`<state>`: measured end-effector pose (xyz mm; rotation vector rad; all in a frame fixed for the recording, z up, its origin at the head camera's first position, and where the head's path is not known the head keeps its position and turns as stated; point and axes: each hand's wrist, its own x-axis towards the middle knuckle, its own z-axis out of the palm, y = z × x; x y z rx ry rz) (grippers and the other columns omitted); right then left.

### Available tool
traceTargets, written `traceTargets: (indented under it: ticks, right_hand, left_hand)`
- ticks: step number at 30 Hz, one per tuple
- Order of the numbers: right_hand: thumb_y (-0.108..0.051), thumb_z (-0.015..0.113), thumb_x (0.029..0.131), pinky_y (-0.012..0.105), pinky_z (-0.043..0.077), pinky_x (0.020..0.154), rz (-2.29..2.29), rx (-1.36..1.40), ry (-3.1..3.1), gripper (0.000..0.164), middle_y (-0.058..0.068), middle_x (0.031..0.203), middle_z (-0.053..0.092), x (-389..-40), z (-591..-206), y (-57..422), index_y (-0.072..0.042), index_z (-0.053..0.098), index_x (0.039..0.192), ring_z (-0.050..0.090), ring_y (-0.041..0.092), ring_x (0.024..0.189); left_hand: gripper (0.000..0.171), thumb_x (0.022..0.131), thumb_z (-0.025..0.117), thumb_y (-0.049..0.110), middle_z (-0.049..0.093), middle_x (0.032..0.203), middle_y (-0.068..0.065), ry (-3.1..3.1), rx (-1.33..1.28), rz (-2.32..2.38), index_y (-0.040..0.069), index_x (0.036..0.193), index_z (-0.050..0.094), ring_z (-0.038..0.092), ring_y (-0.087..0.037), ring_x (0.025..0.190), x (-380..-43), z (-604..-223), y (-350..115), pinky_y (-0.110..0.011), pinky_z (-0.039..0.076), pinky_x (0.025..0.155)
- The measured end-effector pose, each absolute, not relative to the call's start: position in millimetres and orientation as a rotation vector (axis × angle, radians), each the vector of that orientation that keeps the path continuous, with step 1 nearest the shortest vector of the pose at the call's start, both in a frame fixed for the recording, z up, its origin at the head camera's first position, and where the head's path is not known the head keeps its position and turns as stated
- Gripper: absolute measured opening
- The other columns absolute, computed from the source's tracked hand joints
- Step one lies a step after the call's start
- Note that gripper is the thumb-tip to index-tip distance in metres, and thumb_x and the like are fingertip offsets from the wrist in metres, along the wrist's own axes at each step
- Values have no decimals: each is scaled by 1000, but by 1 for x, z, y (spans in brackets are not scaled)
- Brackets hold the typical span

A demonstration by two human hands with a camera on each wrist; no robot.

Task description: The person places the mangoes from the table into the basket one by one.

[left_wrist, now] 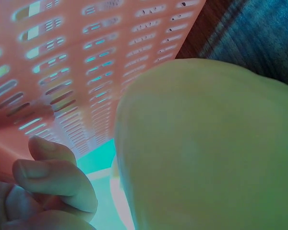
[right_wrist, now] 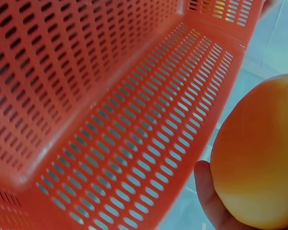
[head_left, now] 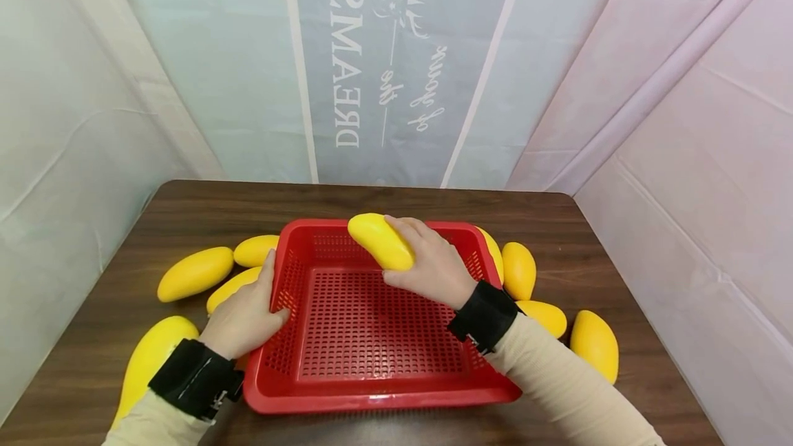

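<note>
My right hand (head_left: 434, 263) grips a yellow mango (head_left: 379, 239) over the far part of a red plastic basket (head_left: 384, 401). The right wrist view shows the mango (right_wrist: 257, 158) in the fingers beside the basket's slotted wall (right_wrist: 149, 134). With the thumb over the inner side and the fingers outside, my left hand (head_left: 244, 319) holds the basket's left rim. In the left wrist view its curled fingers (left_wrist: 57, 177) are at the basket wall (left_wrist: 86, 62), and a large mango (left_wrist: 206, 148) fills the right side. Only perforated floor shows inside the basket.
Left of the basket lie several mangoes, including one long mango (head_left: 195, 274) and one near the left wrist (head_left: 155, 346). More lie to the right, among them an upright mango (head_left: 519, 270) and an outer mango (head_left: 595, 346). Fabric walls (head_left: 396, 74) surround the brown wooden table (head_left: 204, 212).
</note>
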<state>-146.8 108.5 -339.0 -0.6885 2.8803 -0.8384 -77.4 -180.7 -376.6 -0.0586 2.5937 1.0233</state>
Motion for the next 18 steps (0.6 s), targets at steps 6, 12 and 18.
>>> traceTargets:
  ticks: [6, 12, 18]
  right_hand:
    - [-38, 74, 76, 34, 48, 79, -840, -692, 2844, 84, 1, 144, 49, -148, -350, 103, -30, 39, 152, 53, 17, 99]
    - [-39, 73, 76, 33, 47, 77, -822, -721, 2841, 83, 0, 142, 50, -152, -359, 99, -30, 39, 152, 53, 16, 98]
    - [-41, 74, 76, 34, 47, 78, -784, -757, 2823, 84, 0, 141, 51, -154, -369, 96, -28, 40, 152, 52, 18, 100]
  left_hand:
    - [105, 87, 65, 9, 68, 94, -15, 2600, -66, 1015, 18, 159, -11, 68, -14, 59, -78, -376, -180, -34, 59, 53]
    - [105, 87, 65, 9, 69, 95, -16, 2609, -60, 1017, 18, 159, -10, 68, -14, 59, -80, -377, -179, -34, 59, 53]
    - [105, 88, 65, 11, 68, 91, -13, 2603, -61, 974, 17, 159, -12, 67, -14, 58, -79, -378, -179, -34, 59, 52]
